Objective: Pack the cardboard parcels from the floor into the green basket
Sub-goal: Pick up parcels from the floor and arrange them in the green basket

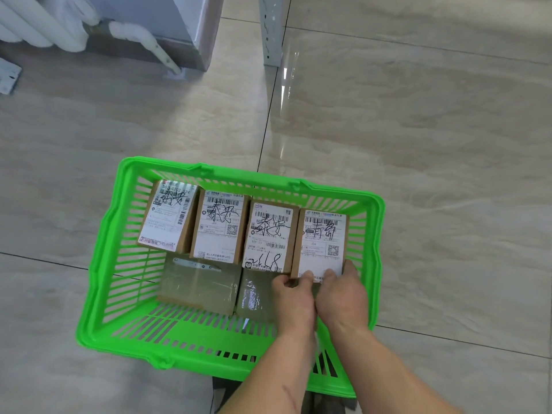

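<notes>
Hands first: the left hand (294,297) and right hand (340,294) sit side by side at the near edge of the rightmost parcel (321,243), fingers curled onto it, the right nearer its outer corner. That parcel lies just ahead of them, long axis running away from the person, inside the green basket (98,294) on the floor (418,144). Under the row, two taped parcels (198,282) lie flat. Three more labelled parcels (221,228) stand leftward in line. Labels show barcodes, QR codes and handwritten characters; "2668" and "J09" seem legible.
</notes>
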